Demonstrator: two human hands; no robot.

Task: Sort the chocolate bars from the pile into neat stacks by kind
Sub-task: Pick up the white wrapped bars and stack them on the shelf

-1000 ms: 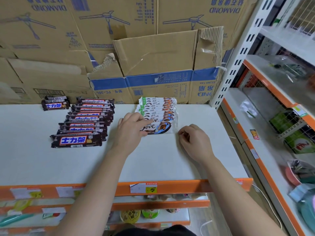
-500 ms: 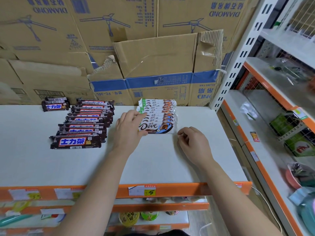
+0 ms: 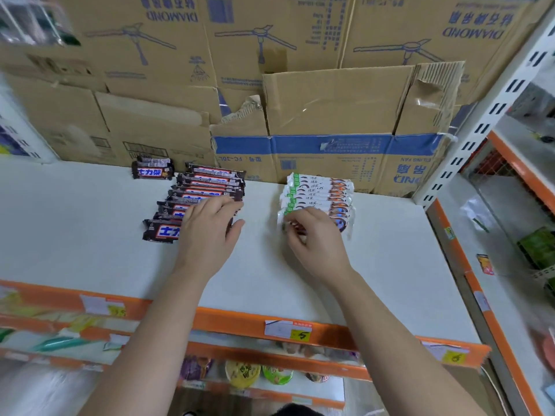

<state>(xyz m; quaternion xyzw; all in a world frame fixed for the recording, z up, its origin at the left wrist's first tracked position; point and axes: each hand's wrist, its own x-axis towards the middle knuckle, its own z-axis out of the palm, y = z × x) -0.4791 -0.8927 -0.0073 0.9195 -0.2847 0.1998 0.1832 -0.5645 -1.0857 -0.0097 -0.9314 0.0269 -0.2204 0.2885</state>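
- Lays the left hand (image 3: 210,232) flat over the right ends of the row of brown bars (image 3: 210,183) at 11 o'clock, fingers straight and gripping nothing; half a second ago kept it on the row of white bars (image 3: 318,190)
- Sets the right hand (image 3: 315,241) on the front white bar (image 3: 342,219) at 1 o'clock, fingers curled and pinching its left end; half a second ago rested it on the bare shelf top (image 3: 90,235) at 3 o'clock of that row, curled on nothing
- Keeps both rows where they stood, each overlapping front to back, well apart with a bare strip between
- Leaves the two short brown bars (image 3: 153,171) at 10 o'clock, just beside the rear of the brown row
- Meets the cardboard boxes (image 3: 330,115) at 12 o'clock, close behind the rear bars of both rows
- Finds open shelf at 9 o'clock of the brown row, and at 3 o'clock of the white row as far as the white upright post (image 3: 480,130)
- Finds a wide bare band at 6 o'clock, from the front bars down to the orange lip (image 3: 228,321), crossed only by the two forearms
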